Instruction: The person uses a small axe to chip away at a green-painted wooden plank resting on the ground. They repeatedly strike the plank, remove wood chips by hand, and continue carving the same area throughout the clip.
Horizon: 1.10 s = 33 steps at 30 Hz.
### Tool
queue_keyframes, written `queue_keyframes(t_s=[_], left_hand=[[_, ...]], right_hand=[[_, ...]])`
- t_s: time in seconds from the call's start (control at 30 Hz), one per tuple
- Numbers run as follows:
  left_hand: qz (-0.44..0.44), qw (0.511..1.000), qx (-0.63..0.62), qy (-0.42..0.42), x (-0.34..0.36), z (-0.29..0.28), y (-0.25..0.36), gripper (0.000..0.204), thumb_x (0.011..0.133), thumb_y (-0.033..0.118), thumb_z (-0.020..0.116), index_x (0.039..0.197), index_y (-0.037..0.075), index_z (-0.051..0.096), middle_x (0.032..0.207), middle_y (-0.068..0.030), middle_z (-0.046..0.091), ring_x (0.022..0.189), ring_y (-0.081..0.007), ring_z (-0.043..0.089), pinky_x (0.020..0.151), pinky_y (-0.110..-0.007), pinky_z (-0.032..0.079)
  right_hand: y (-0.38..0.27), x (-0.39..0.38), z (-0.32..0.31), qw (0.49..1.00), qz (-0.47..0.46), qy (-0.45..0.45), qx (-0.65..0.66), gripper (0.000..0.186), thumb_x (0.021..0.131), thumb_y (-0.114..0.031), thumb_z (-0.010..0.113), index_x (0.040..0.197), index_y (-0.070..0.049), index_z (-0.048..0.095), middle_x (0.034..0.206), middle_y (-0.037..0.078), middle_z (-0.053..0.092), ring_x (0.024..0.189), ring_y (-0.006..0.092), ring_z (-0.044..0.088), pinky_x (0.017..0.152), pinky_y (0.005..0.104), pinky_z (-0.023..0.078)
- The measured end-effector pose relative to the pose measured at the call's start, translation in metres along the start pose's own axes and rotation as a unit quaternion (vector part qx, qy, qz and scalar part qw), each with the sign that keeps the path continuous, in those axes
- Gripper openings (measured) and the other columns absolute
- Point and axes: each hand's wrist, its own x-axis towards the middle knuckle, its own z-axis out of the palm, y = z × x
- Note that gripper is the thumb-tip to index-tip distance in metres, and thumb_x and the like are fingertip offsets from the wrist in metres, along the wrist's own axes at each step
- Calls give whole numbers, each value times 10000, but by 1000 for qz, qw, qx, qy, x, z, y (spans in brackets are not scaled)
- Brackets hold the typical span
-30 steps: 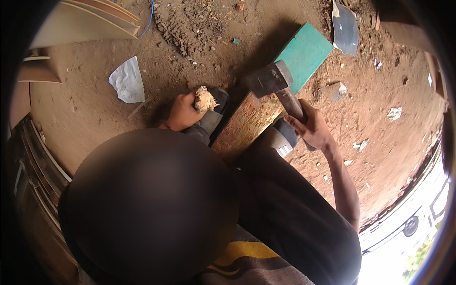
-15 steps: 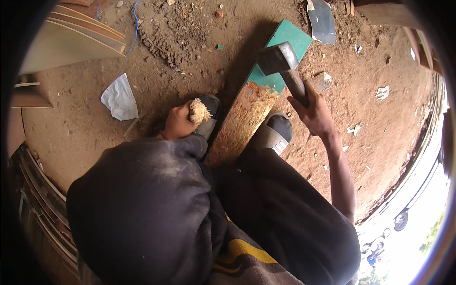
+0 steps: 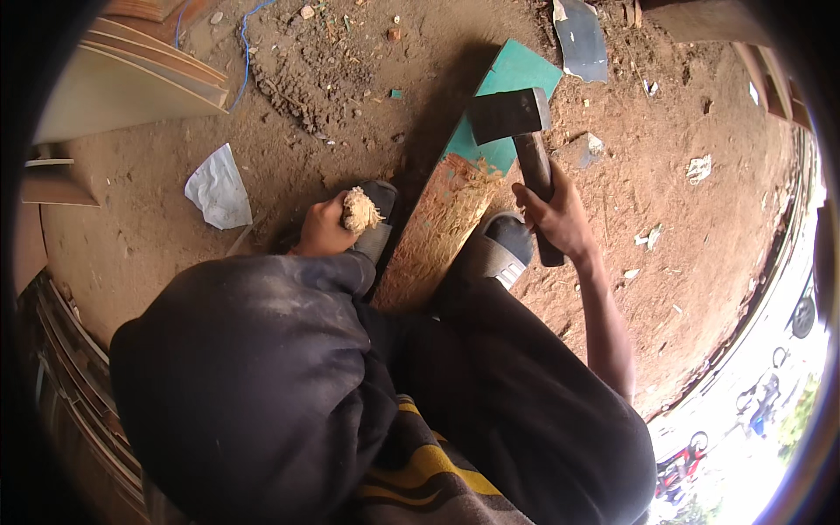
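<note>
My left hand [image 3: 324, 225] is closed round an upright piece of wood with a pale, frayed top [image 3: 360, 210], beside my left shoe [image 3: 380, 239]; what lies below my fingers is hidden. My right hand [image 3: 558, 219] grips a hammer [image 3: 508, 114] by its wooden handle, with the dark head over a long board. The far part of this board [image 3: 518, 66] is green; its near part [image 3: 424, 241] is rough, splintered wood. The board lies between my two shoes, the right shoe [image 3: 507, 245] partly behind my hand.
Stacked sheet boards [image 3: 131, 83] and a blue string [image 3: 248, 48] are at upper left. A crumpled white paper [image 3: 217, 188] and a dark scrap [image 3: 577, 39] lie on the dirt floor [image 3: 656, 306]. Motorbikes [image 3: 682, 468] stand outside at lower right.
The hammer head has moved away from me and rightward along the board, from near the splintered part to over the green part. My left hand keeps its hold. The view has shifted somewhat.
</note>
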Motion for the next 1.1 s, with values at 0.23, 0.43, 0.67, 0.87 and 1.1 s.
queue_keyframes(t_s=[0.23,0.43,0.67,0.87,1.1], left_hand=[[-6,1000,-2,-6,-1,-2,0,349,717,119,738,1038,60,613,829,-208,662,804,-429,642,670,-452,528],[-11,1000,-14,-12,0,-3,4,337,714,103,729,1027,61,611,833,-198,662,800,-431,636,668,-450,530],[1,1000,12,-21,1,-3,4,360,723,97,751,1049,28,614,851,-194,679,841,-402,665,689,-424,541],[7,1000,-12,-11,2,-3,5,323,722,104,736,1016,65,609,847,-196,663,819,-430,638,673,-450,531],[5,1000,-10,-3,0,-3,5,342,722,115,743,1032,51,613,838,-203,661,813,-426,641,675,-443,534]], right_hand=[[0,-3,45,982,-25,161,97,574,905,-353,673,1274,45,484,833,155,667,614,157,630,509,308,508],[-1,0,24,941,-172,260,130,409,919,-231,676,1173,45,512,646,52,615,516,77,544,435,240,417],[13,11,33,976,-39,214,8,313,909,-208,635,1068,39,527,788,231,668,686,267,678,627,388,521],[15,14,26,972,-12,191,134,259,920,-226,639,997,4,548,669,50,582,537,119,559,477,277,443],[-6,6,25,952,-68,217,206,228,948,-218,645,902,-35,517,618,37,556,440,104,522,400,249,421]])
